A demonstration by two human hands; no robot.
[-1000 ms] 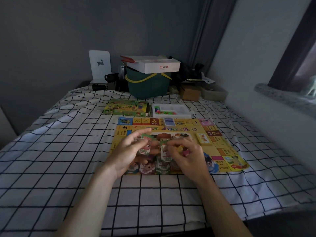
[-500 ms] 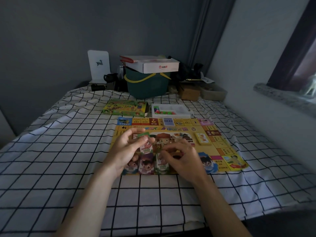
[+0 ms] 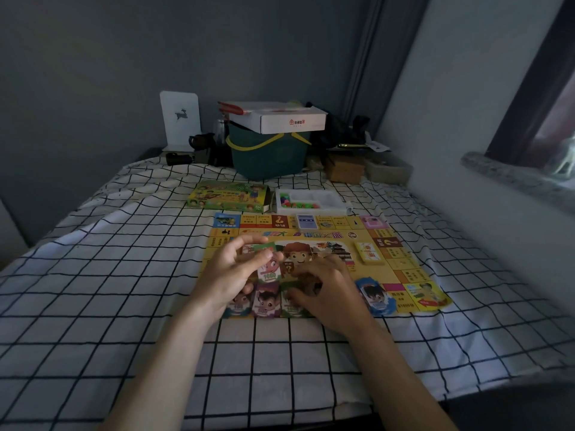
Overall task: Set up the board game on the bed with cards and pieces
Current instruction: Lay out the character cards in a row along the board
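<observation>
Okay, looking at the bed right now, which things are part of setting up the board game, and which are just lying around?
Part of the game setup:
game board
play-money notes
yellow card deck
game box
white tray of pieces
left hand and right hand, both handling notes

Just lying about:
green basket
white carton
deer card
brown box

A yellow game board (image 3: 401,272) lies on the checked bed (image 3: 93,275). The left hand (image 3: 230,275) pinches a green card (image 3: 264,246). At 3 o'clock of it, the right hand (image 3: 326,290) presses paper money (image 3: 291,301).
</observation>
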